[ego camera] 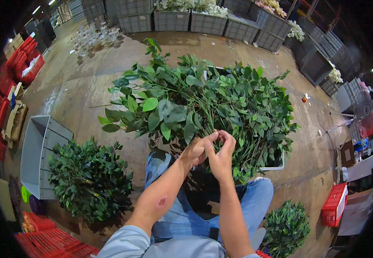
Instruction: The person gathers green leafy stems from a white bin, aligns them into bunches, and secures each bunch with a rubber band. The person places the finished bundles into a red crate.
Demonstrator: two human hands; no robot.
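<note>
Both my hands meet at the lower ends of a bunch of artificial leafy green stems (170,106). My left hand (199,148) is closed around the stems. Against it, my right hand (222,151) pinches the stem ends between thumb and fingers. The bunch fans up and left from my hands. Behind and to the right, a large heap of similar foliage (257,100) covers a container; its pale rim (275,168) shows at the lower right. My legs in blue jeans are on either side, below the heap.
A bundle of foliage (89,180) lies at left beside a tipped grey crate (34,154). Another foliage bundle (286,225) is at lower right. Red crates (54,242) stand at lower left, a red basket (333,204) at right. Grey crates (209,24) with artificial flowers line the back.
</note>
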